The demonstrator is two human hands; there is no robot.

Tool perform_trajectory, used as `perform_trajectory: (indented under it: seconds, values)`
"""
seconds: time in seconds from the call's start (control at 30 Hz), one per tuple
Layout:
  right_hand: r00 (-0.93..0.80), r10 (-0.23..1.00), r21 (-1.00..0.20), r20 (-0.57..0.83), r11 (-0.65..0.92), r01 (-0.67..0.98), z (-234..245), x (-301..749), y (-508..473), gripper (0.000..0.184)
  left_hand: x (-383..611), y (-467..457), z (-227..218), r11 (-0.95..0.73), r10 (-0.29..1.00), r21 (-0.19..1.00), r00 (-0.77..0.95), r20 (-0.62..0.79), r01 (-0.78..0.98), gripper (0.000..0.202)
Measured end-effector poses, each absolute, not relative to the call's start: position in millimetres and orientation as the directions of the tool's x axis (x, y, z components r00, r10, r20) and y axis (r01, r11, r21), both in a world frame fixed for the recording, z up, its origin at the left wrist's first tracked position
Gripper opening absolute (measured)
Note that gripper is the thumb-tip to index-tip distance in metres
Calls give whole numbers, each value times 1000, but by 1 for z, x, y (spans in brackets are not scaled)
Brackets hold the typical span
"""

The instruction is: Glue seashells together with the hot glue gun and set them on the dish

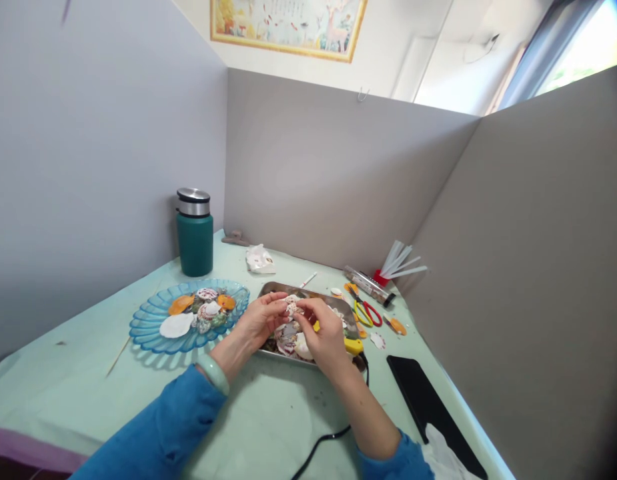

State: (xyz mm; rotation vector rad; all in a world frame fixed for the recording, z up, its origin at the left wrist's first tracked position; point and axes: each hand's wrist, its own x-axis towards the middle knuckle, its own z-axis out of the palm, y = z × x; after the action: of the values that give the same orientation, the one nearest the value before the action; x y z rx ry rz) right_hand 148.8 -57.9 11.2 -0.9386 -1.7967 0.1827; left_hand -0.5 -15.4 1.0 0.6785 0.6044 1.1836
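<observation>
Both my hands meet over a metal tray [268, 288] full of several seashells. My left hand [258, 320] and my right hand [322, 333] pinch a small pale shell piece [291, 305] between their fingertips, held just above the tray. My left wrist carries a pale green bangle [214, 372]. Under my right hand, a yellow glue gun [353, 346] lies at the tray's right edge, its black cord [333, 433] running toward me. Left of the tray, a blue glass plate [148, 327] holds several shells, orange, white and speckled.
A teal flask [195, 233] stands at the back left. Scissors with red and yellow handles [366, 311], a clear tube [365, 283], a red cup of glue sticks [395, 263] and a crumpled tissue [259, 259] lie behind. A black phone [423, 400] lies at the right. Grey partitions enclose the table.
</observation>
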Motion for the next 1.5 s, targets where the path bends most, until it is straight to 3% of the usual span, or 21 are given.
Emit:
perform_trajectory:
  seconds: [0.2,0.37,1.5]
  values:
    - [-231,557,-316,798,713,626,8,149,-54,16,2,-17,2,240,950,764,307,-58,-599,33]
    - [-283,543,-245,791,704,666,5,149,-53,19,2,-17,2,243,950,758,306,-60,-606,32]
    - [-231,469,-230,852,734,639,2,152,-51,18,2,-19,1,145,964,791,266,23,-594,33]
